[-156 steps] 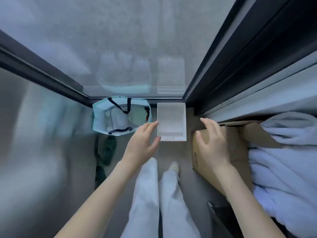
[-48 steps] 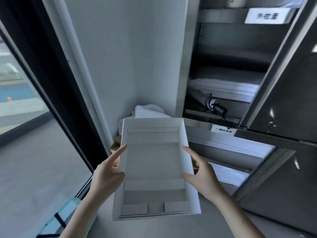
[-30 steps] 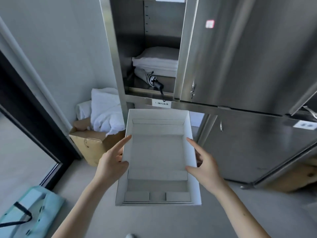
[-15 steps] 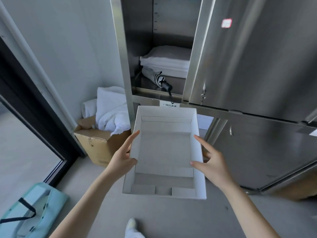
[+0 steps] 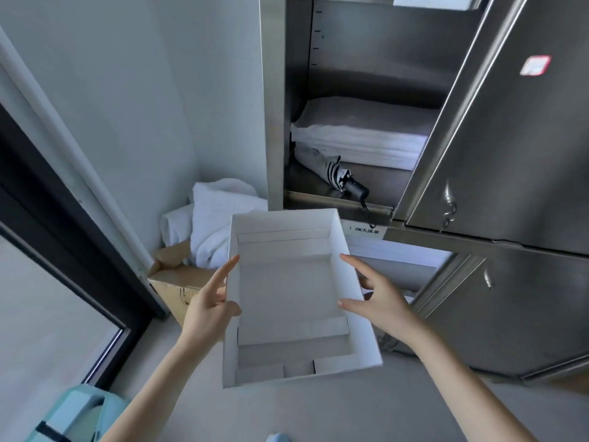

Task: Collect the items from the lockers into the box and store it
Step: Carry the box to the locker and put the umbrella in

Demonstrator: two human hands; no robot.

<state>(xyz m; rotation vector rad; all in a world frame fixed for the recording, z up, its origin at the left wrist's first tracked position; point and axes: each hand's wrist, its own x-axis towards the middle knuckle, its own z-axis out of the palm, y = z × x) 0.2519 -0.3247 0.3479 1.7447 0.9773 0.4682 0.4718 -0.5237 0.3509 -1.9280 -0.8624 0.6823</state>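
The box [image 5: 287, 301] is a shallow white cardboard tray, open at the top and with nothing in it but its own folded card flaps: a raised step across the near end and small tabs along the near wall. The person holds it level in the air in front of the open locker [image 5: 366, 90], just below the locker's lower sill. The left hand [image 5: 208, 309] presses the left wall from outside, forefinger stretched along the rim and thumb hooked over it. The right hand [image 5: 381, 298] grips the right wall the same way, thumb inside, fingers spread beneath.

Inside the steel locker lies a stack of folded white linen [image 5: 360, 145], and in front of it a folded umbrella [image 5: 338, 175] whose black handle and strap hang over the sill. The locker door [image 5: 510, 138] stands open to the right. Left of the locker, a brown carton [image 5: 178, 275] sits on the pale floor in the corner, stuffed with white towels [image 5: 220, 215]. A dark window frame [image 5: 73, 237] runs down the left side, and a pale green bag [image 5: 73, 416] sits at the lower left.
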